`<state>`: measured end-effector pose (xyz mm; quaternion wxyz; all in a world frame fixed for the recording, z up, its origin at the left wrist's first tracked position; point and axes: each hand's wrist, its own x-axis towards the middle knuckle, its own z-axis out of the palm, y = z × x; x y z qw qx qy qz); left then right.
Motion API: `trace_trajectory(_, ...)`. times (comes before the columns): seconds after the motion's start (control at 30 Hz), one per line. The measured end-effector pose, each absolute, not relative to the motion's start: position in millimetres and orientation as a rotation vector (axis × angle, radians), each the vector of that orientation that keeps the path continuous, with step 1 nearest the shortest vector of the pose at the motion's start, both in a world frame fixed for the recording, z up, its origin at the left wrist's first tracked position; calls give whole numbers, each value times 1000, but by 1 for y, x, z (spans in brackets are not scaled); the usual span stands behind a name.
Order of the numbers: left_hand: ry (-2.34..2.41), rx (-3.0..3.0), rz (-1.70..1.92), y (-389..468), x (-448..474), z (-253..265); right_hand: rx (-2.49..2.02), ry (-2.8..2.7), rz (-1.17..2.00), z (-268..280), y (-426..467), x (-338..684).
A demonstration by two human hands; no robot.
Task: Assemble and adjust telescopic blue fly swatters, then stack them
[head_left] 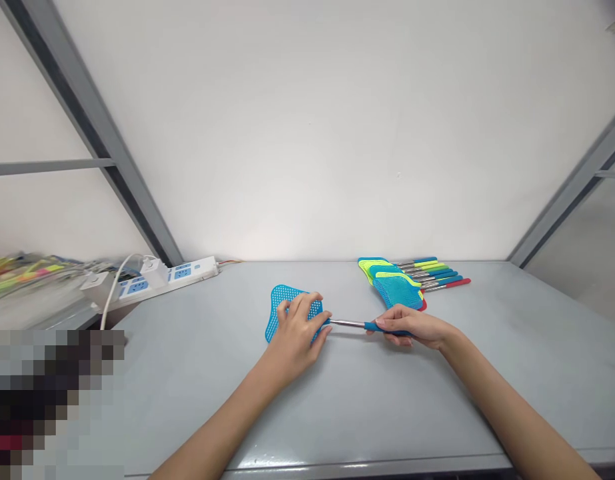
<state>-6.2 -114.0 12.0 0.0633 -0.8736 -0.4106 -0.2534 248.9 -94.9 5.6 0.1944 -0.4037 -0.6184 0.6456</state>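
A blue fly swatter [283, 293] with a perforated head lies across the middle of the grey table, its metal rod pointing right. My left hand [302, 327] rests over the swatter's head, thumb and fingers pinching the neck where head meets rod. Wrapped round the blue handle is my right hand [407, 325], which covers much of the grip. Just beyond the right hand, a pile of fly swatters [398, 291] in blue, yellow-green and red lies with heads to the left and handles to the right.
A white power strip [200, 268] with plugged-in adapters and a white cable [118, 283] runs along the table's left side. More colourful items [32, 273] lie blurred at far left. A white wall [307, 133] rises behind the table [437, 413]. The lower left corner is pixelated.
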Motion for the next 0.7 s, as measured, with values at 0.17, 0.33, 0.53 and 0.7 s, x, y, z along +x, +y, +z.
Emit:
trace_trajectory(0.17,-1210,-2676,-706,-112,-4,3,-1145,-1851,1799,7,-97,248)
trace_trajectory(0.33,-1132,-2754,-684,-116,-1,2,-1158,-1973,1855,10,-101,242)
trace_trajectory(0.53,-1066,-2817,-616,-132,10,3,-1086,-1996,1971,-1,-106,222)
trace_trajectory(0.7,-1015,-2846,-549,-138,17,-5,-1022,-1942,1968,-6,-110,212)
